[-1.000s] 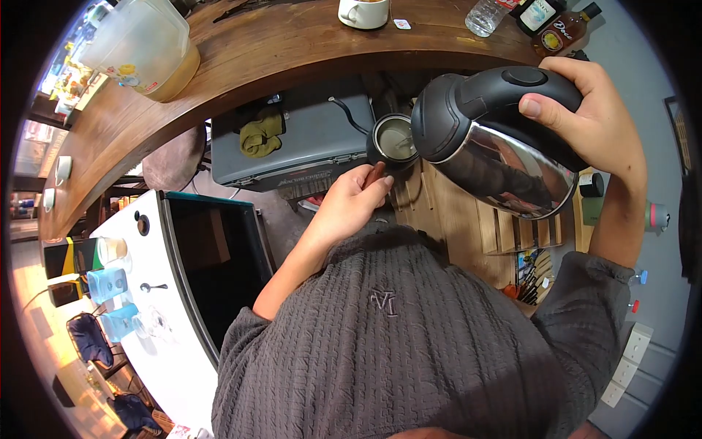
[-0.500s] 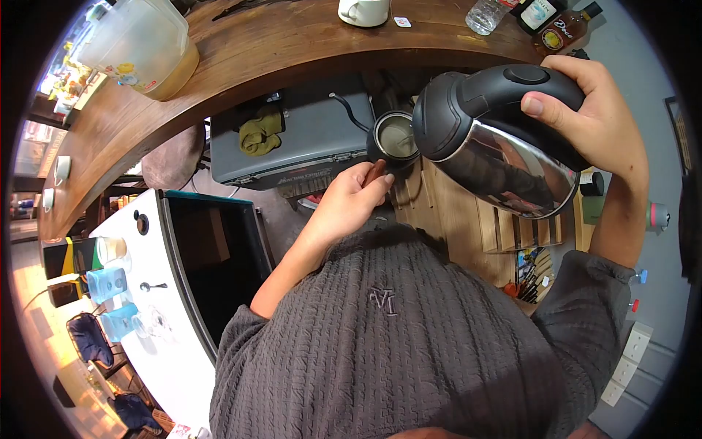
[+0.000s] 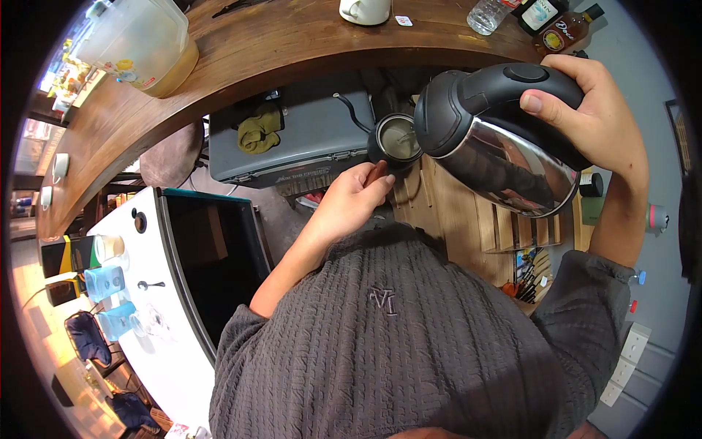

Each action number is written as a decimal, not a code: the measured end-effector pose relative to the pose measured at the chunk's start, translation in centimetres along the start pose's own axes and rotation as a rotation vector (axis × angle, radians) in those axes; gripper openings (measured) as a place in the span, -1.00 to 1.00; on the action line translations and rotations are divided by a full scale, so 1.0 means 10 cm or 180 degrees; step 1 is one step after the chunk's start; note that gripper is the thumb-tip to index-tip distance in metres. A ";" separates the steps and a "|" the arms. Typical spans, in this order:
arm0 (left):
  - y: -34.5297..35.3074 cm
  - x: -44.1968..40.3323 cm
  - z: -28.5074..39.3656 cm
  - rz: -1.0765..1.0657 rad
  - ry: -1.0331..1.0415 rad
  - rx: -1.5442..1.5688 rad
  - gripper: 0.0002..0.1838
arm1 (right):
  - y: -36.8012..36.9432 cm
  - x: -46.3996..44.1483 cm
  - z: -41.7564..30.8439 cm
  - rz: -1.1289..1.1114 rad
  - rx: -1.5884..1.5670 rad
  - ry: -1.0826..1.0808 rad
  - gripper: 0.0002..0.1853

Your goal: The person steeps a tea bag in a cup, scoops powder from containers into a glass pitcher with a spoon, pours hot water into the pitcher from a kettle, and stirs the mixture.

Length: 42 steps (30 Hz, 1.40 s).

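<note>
My right hand (image 3: 589,110) is wrapped round the black handle of an electric kettle (image 3: 512,164) with a shiny metal body. The kettle is tilted, its spout end at the rim of a black gooseneck kettle (image 3: 379,152). Inside that open pot, pale liquid shows, its surface disturbed under the spout. The thin curved spout of the gooseneck kettle points away to the upper left. My left hand (image 3: 351,201) is closed on its brown wooden handle, which my fingers partly cover.
A grey storage box (image 3: 314,113) with a folded olive cloth (image 3: 259,130) lies beyond. The curved wooden counter (image 3: 292,44) carries a plastic tub (image 3: 139,47), a white mug (image 3: 364,10) and bottles (image 3: 561,33). At left stands a white-topped cabinet (image 3: 150,256) with blue containers (image 3: 106,283).
Both hands and kettles hold nearly the same pose. The liquid surface in the gooseneck kettle looks more disturbed now.
</note>
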<state>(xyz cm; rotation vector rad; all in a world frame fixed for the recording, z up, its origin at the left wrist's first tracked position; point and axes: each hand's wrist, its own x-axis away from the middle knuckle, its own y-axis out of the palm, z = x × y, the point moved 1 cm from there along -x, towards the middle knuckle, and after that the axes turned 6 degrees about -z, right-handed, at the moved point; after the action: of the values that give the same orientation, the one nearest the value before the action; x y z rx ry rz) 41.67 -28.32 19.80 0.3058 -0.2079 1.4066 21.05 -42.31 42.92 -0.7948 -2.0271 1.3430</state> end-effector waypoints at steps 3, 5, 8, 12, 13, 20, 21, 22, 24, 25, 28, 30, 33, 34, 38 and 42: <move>0.00 0.00 -0.01 0.0019 0.0029 -0.0047 -0.70 | 0.01 0.06 -0.16 -0.0294 -0.0386 -0.0286 -0.53; -0.01 0.00 -0.02 0.0004 0.0014 -0.0023 -0.70 | 0.06 0.08 -0.14 -0.0216 -0.0667 -0.0733 -0.52; -0.02 -0.01 -0.03 -0.0001 0.0024 -0.0002 -0.70 | 0.14 0.06 0.05 0.0950 0.0453 -0.0398 -0.52; -0.02 -0.01 -0.04 0.0029 0.0027 -0.0010 -0.69 | 0.09 0.04 0.00 0.0511 0.0159 -0.0231 -0.52; -0.03 -0.01 -0.05 0.0030 0.0026 -0.0009 -0.69 | 0.09 0.04 -0.01 0.0446 0.0131 -0.0229 -0.52; -0.03 -0.04 -0.13 0.0007 0.0098 -0.0063 -0.73 | 0.09 0.03 -0.03 0.0310 0.0107 -0.0215 -0.53; -0.03 -0.04 -0.13 0.0011 0.0125 -0.0072 -0.73 | 0.10 0.03 -0.03 0.0314 0.0122 -0.0206 -0.53; -0.03 -0.03 -0.12 0.0010 0.0126 -0.0070 -0.73 | 0.11 0.02 -0.02 0.0315 0.0137 -0.0189 -0.54; -0.02 -0.02 -0.10 0.0025 0.0123 -0.0015 -0.73 | 0.12 0.03 -0.01 0.0446 0.0206 -0.0191 -0.54; -0.03 -0.02 -0.10 0.0026 0.0123 -0.0013 -0.73 | 0.11 0.03 -0.01 0.0556 0.0229 -0.0243 -0.54; -0.03 -0.02 -0.09 0.0018 0.0110 -0.0036 -0.73 | 0.10 0.02 -0.06 0.0253 0.0069 -0.0072 -0.55; -0.02 0.00 -0.05 0.0065 0.0015 0.0018 -0.68 | 0.16 0.11 -0.25 0.0323 -0.0199 -0.0354 -0.55; -0.02 -0.01 -0.06 0.0064 0.0011 0.0035 -0.68 | 0.11 0.07 -0.10 0.0458 -0.0089 -0.0416 -0.54; -0.01 -0.01 -0.05 0.0063 0.0010 0.0035 -0.68 | 0.13 0.07 -0.08 0.0423 0.0067 -0.0265 -0.53; 0.00 0.00 -0.03 0.0055 0.0008 -0.0004 -0.68 | 0.22 0.14 -0.17 0.0901 -0.0196 -0.0832 -0.52; 0.01 0.01 -0.02 0.0038 0.0025 0.0013 -0.69 | -0.04 0.05 -0.43 0.0037 0.0046 0.0172 -0.50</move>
<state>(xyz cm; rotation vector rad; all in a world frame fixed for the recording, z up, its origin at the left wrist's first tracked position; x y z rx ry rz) 41.63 -28.17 19.67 0.3028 -0.2006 1.4199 23.79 -39.58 44.79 -0.8288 -1.9719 1.3268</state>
